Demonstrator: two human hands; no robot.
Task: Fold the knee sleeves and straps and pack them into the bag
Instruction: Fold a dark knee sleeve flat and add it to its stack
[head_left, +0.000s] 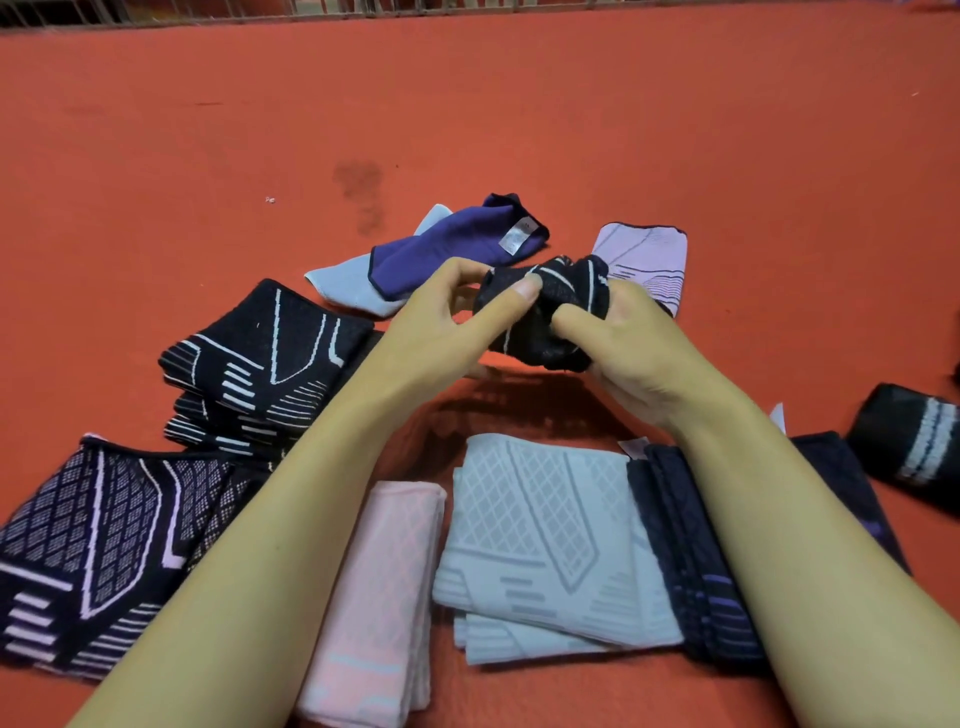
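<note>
1. Left hand (447, 317): raised above the floor at centre; thumb and fingers pinch the left end of a bunched black sleeve (545, 312).
2. Right hand (623, 348): raised beside the left; thumb pressed into the fabric, fingers curled round the right and under side of the same sleeve.
3. Bunched black sleeve: black knit with pale lines, crumpled between both hands, held clear of the floor, centre of the scene.
4. Purple and grey sleeve (441, 254): lies flat on the floor just beyond the hands, far centre; a white label shows near its right end.
5. Lilac sleeve (644, 254): folded, far right of the hands, partly hidden behind the held sleeve.
6. Black sleeves with white lines (260, 364): a folded stack, left of the left forearm.
7. Black sleeve with pink lines (93, 545): flat at near left, partly under the left forearm.
8. Pink sleeve (379, 597): folded narrow, near centre, between the forearms.
9. Pale grey sleeves (540, 545): folded stack just right of the pink one.
10. Dark navy sleeve (691, 561): touches the grey stack's right edge, partly under the right forearm.
11. Black rolled piece with white stripes (909, 441): far right edge, apart from the others.
12. Red floor covering (519, 114): lies beneath all items.
13. Bag: not seen in this view.
</note>
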